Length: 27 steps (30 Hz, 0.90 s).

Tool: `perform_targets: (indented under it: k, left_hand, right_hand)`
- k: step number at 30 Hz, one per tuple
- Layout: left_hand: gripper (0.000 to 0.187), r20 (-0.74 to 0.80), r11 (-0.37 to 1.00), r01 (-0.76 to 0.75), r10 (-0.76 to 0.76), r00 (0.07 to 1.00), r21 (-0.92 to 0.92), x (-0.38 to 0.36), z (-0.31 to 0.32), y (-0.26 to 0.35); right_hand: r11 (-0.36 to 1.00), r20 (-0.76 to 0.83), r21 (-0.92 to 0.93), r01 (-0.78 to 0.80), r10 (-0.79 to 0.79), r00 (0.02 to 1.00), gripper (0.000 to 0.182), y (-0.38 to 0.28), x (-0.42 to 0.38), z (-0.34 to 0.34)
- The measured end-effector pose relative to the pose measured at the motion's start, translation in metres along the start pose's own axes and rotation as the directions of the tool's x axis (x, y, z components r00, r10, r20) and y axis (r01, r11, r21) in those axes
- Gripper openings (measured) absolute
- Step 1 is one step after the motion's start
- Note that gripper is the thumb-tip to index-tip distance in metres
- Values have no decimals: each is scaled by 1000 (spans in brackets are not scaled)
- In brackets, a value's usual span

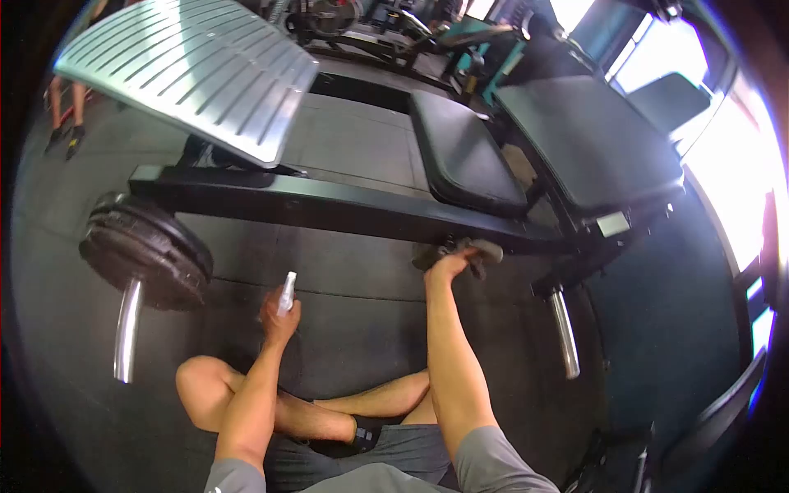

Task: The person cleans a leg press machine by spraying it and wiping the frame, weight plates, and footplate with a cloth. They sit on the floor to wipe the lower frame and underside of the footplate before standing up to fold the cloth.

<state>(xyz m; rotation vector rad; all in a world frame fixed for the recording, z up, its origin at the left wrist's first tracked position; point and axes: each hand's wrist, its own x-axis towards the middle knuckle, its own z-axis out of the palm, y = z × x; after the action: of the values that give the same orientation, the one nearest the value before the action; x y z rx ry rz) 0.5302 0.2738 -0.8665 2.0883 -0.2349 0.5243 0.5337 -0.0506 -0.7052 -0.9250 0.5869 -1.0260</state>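
While you sit cross-legged on the dark rubber floor (345,271), your left hand (279,316) is closed around a small white spray bottle (287,293), held upright with its nozzle end above your fist. Hand and bottle hang over bare floor, just in front of your left knee (200,380) and below the long black frame beam (312,201) of the machine.

Your right arm reaches further forward. Your right hand (450,264) is curled shut on a grey cloth (472,249), pressing it against the lower edge of the beam where it meets the base of the seat. Part of the cloth sticks out on either side of your fingers.

Black seat pad (464,152) sits just above that hand, tilted. Larger black back pad (588,140) lies to its right. Ribbed metal footplate (193,70) stands angled at upper left, above the beam's far end. Stack of black weight plates (148,255) sits on a chrome peg (127,329) at left, well apart from the bottle. A second chrome peg (565,333) points down at right, near your right forearm.

Another person's legs (66,111) show at far left, behind the footplate. More gym equipment stands along the top edge, too small to tell apart. Bright windows (731,164) run down the right side.
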Motion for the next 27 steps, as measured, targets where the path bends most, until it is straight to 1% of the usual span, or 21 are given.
perform_targets:
  k: [2,3,4,5,7,8,9,10,11,13,14,15,16,17,18,20,21,22,24,26,27]
  left_hand:
    - [19,11,997,74,-75,997,7,3,-8,16]
    - [20,21,993,115,-115,993,8,0,-12,18]
    - [26,11,992,116,-116,993,50,-3,2,1]
    - [28,-14,994,87,-86,996,66,-6,-1,4]
    - [32,-56,994,11,-5,998,109,1,-4,21]
    - [34,-47,994,27,-22,999,107,0,-1,16]
    - [33,-61,996,5,1,998,86,1,-4,16]
    - [33,-73,998,-12,17,997,68,1,-7,18]
    - [32,-82,998,-28,32,996,51,0,-9,20]
    - [28,-54,1000,-7,6,999,0,3,-14,26]
    - [25,-113,999,-36,35,993,-8,3,-12,29]
    - [23,-3,998,57,-57,998,30,3,-10,30]
    - [25,89,988,151,-148,985,-30,10,-34,53]
    - [26,44,950,290,-286,957,-118,13,-39,65]
    - [25,-95,943,118,-154,984,-310,-4,2,24]
    - [25,-69,950,134,-159,985,-282,-8,13,17]
    - [25,-51,954,146,-165,985,-263,-7,13,20]
    - [25,-38,956,151,-166,985,-251,-6,13,21]
    - [25,-13,957,156,-164,986,-246,-5,13,25]
    - [25,4,953,160,-164,986,-256,-5,13,26]
    - [25,11,951,165,-168,986,-260,-5,13,26]
  right_hand:
    - [980,41,14,-200,199,979,59,16,12,3]
    - [968,38,59,-245,243,969,58,13,1,16]
    - [951,34,103,-290,288,957,57,9,-12,26]
    - [931,29,149,-334,334,942,56,1,-30,39]
    - [897,65,235,-375,370,927,56,-10,-72,69]
    - [884,106,272,-381,366,924,56,-6,-99,86]
    - [867,144,307,-393,366,919,56,-2,-127,101]
    - [859,170,296,-417,382,908,55,-1,-151,118]
    - [883,169,221,-415,384,908,58,16,-164,127]
    - [888,145,117,-444,427,893,61,20,-215,153]
    - [884,176,73,-461,444,879,64,29,-232,162]
    - [838,149,59,-543,531,834,56,15,-257,179]
    - [818,192,95,-568,545,816,57,22,-271,190]
    - [796,234,134,-590,554,799,57,29,-286,200]
    - [772,270,131,-622,576,771,56,32,-299,208]
    - [724,335,117,-680,615,713,55,44,-326,222]
    - [769,385,165,-617,526,758,52,53,-343,228]
    - [836,384,-18,-549,513,768,50,70,-345,228]
    - [838,415,-265,-477,546,728,51,88,-344,221]
    - [806,510,-323,-497,590,626,53,63,-344,221]
    - [835,597,-396,-381,550,584,50,94,-335,211]
